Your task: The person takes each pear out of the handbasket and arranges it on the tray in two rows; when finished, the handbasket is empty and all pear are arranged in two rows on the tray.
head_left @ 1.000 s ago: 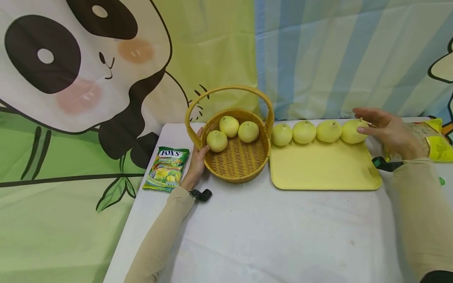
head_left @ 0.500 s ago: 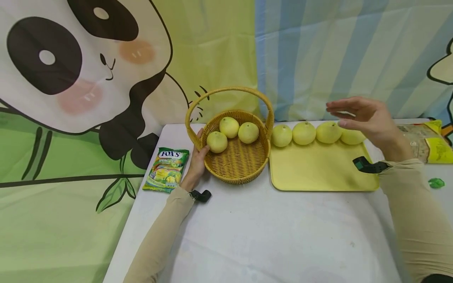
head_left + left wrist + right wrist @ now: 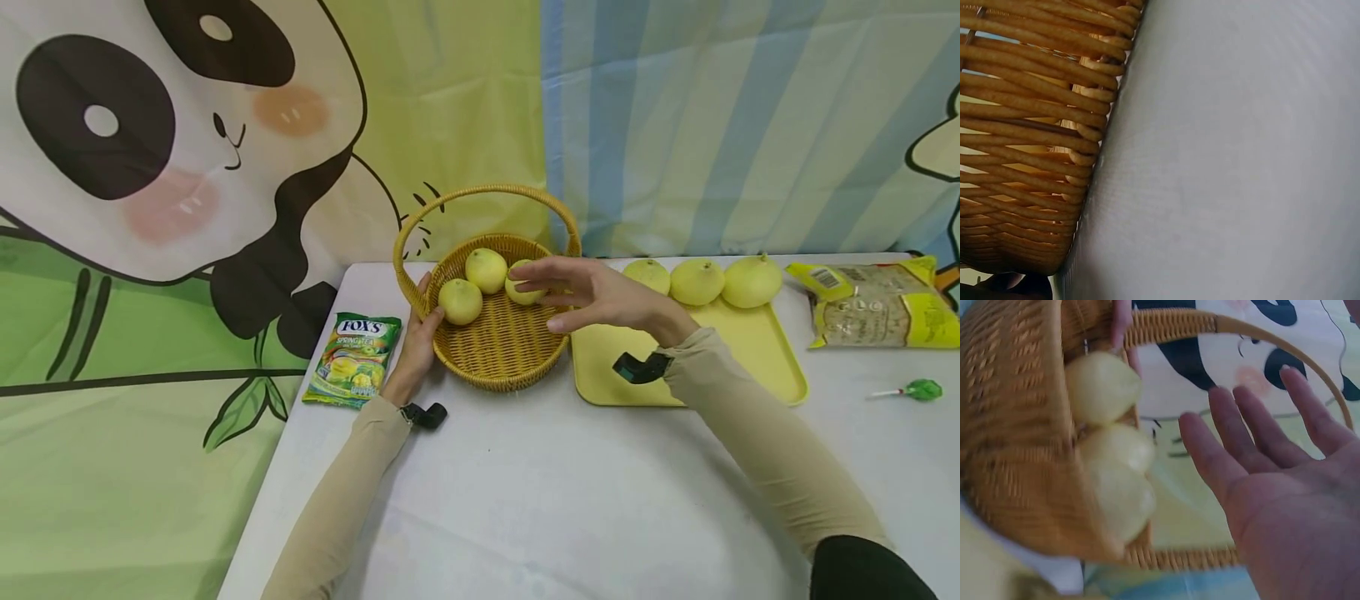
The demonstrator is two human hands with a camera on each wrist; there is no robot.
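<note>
A wicker basket (image 3: 502, 358) with a tall arched handle stands mid-table, holding three round pale yellow-green fruits, one of them the front-left fruit (image 3: 460, 301). My left hand (image 3: 418, 340) grips the basket's left rim, the thumb over the edge. Above the basket's right side hovers my right hand (image 3: 600, 296), fingers spread and nothing held; in the right wrist view its palm (image 3: 1310, 512) faces up beside the fruits (image 3: 1119, 481). It partly covers the right fruit in the basket. More such fruits (image 3: 697, 282) line the back of a yellow tray (image 3: 757, 367); the tray's left end is hidden.
Left of the basket lies a green candy bag (image 3: 352, 360). Right of the tray are a yellow and clear food packet (image 3: 873, 304) and a green-wrapped lollipop (image 3: 922, 390). A printed panda curtain (image 3: 450, 100) hangs behind the white table (image 3: 540, 500).
My right hand has left the rightmost fruit on the tray and swung left, empty, to above the basket. My left hand stays on the rim; the fruits have not moved.
</note>
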